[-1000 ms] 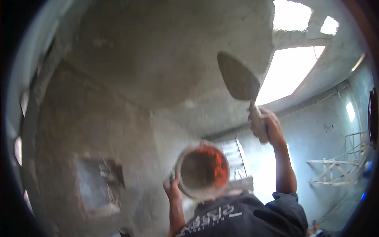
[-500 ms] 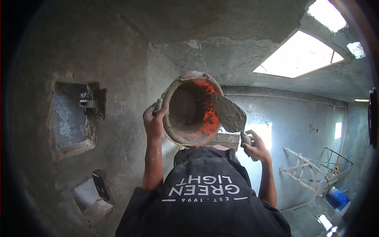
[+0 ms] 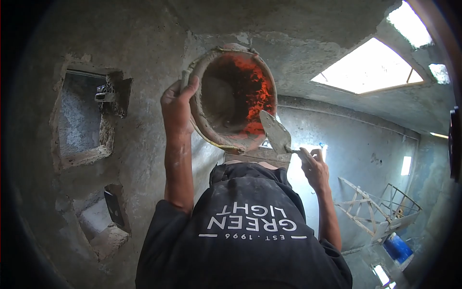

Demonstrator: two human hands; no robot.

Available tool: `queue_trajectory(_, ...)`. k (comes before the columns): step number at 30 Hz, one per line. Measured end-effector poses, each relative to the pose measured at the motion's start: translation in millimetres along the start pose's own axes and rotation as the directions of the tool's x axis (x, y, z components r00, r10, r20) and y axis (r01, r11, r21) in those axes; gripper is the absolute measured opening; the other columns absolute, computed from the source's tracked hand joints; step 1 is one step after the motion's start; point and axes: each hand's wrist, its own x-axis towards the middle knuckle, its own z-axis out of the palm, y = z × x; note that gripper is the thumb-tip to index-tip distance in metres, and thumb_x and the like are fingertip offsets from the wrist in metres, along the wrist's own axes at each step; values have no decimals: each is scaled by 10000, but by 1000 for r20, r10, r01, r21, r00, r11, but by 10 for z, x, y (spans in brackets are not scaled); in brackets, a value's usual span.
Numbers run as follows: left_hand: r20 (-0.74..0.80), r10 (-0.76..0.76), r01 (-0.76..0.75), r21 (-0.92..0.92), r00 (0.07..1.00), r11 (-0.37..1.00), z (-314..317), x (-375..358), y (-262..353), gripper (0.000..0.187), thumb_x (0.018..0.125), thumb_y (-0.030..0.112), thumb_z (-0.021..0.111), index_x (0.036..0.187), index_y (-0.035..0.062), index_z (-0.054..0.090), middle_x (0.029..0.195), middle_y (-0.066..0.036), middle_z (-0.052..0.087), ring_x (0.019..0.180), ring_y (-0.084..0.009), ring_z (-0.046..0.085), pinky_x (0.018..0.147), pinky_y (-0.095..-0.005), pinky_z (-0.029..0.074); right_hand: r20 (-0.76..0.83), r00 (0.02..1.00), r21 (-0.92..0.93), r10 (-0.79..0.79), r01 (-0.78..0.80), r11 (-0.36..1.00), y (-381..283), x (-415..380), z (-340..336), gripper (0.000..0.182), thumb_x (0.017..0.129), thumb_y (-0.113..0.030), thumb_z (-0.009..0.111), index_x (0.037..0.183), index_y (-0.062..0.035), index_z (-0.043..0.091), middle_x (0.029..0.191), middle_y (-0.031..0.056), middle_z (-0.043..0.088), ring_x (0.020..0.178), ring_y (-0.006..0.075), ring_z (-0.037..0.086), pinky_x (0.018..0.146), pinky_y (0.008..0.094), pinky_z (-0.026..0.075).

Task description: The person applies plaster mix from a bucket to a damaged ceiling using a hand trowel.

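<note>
My left hand [image 3: 179, 108] grips the left rim of a mortar-crusted bucket [image 3: 196, 113]. The bucket is tilted with its mouth facing me, and orange shows through the grey coating inside. My right hand [image 3: 315, 168] is closed around the handle of a trowel [image 3: 276, 133]. The grey-smeared blade points up and left, its tip at the lower right rim of the bucket; whether they touch I cannot tell.
A plastered wall with a recess [image 3: 79, 118] and a lower niche [image 3: 98, 216] is on the left. A metal frame [image 3: 373, 207] and a blue container [image 3: 398, 248] are at the right. Bright openings [image 3: 368, 67] are at the upper right.
The bucket and my left hand have moved up, the hand also to the left. The trowel has turned, its blade now narrower in view and lower against the rim.
</note>
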Motion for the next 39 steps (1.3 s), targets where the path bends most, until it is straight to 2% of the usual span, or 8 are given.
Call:
queue_trajectory(8, 40, 126, -131, 165, 991, 978, -217, 220, 420, 118, 839, 110, 696, 871, -2, 681, 792, -19, 646, 701, -80, 581, 672, -220, 450, 11, 997, -132, 75, -73, 989, 300, -67, -370, 605, 663, -37, 726, 1233, -200, 605, 980, 64, 557, 680, 218, 614, 594, 363, 521)
queue_trajectory(10, 67, 114, -124, 189, 991, 974, -284, 290, 424, 120, 833, 114, 705, 865, 1, 681, 786, -13, 643, 702, -71, 577, 674, -218, 447, -73, 997, 119, -9, 18, 993, 190, 77, -541, 553, 665, -27, 719, 1199, -111, 601, 953, 93, 604, 689, 224, 628, 626, 347, 534)
queue_trajectory(11, 79, 137, -151, 211, 987, 966, -284, 312, 438, 126, 832, 116, 707, 872, -1, 682, 785, -14, 646, 699, -72, 578, 671, -218, 447, 9, 991, 288, 134, -131, 949, 149, 134, -566, 493, 694, -34, 714, 1170, -48, 588, 931, 123, 650, 721, 235, 651, 661, 347, 539)
queue_trajectory(14, 88, 144, -159, 208, 986, 965, -305, 343, 472, 135, 829, 119, 710, 883, -2, 686, 787, -20, 653, 692, -74, 583, 664, -218, 448, 161, 982, 435, 96, -158, 887, 57, 258, -610, 450, 725, -51, 719, 1158, -48, 598, 918, 121, 680, 756, 225, 668, 679, 347, 537)
queue_trajectory(18, 112, 96, -118, 206, 989, 971, -283, 318, 534, 146, 825, 122, 710, 890, -7, 690, 788, -31, 662, 684, -83, 595, 655, -218, 457, 235, 971, 269, 36, -101, 958, -4, 384, -613, 367, 782, -100, 688, 1133, -21, 616, 916, 139, 690, 792, 258, 686, 723, 332, 536)
queue_trajectory(25, 234, 45, -100, 229, 971, 968, -268, 356, 557, 159, 822, 130, 704, 885, -16, 692, 766, -32, 665, 664, -81, 598, 639, -218, 461, 327, 936, 247, -130, 49, 968, 163, 448, -613, 414, 775, -113, 680, 1161, 18, 612, 951, 172, 692, 766, 257, 681, 695, 337, 526)
queue_trajectory(33, 301, 29, -122, 294, 953, 948, -201, 416, 566, 195, 794, 151, 731, 890, -16, 697, 757, -36, 672, 646, -82, 599, 617, -216, 461, 629, 765, 181, 139, -318, 931, -89, 538, -641, 513, 771, -254, 618, 1193, 37, 604, 802, 120, 669, 553, 118, 584, 511, 293, 491)
queue_trajectory(39, 269, -2, -94, 345, 963, 934, -231, 501, 485, 198, 794, 163, 734, 862, -17, 691, 757, -41, 664, 662, -81, 589, 622, -228, 460, 706, 678, 544, -206, -333, 771, 111, 530, -461, 636, 732, -378, 625, 1162, 90, 597, 754, 85, 638, 565, 128, 582, 485, 282, 480)
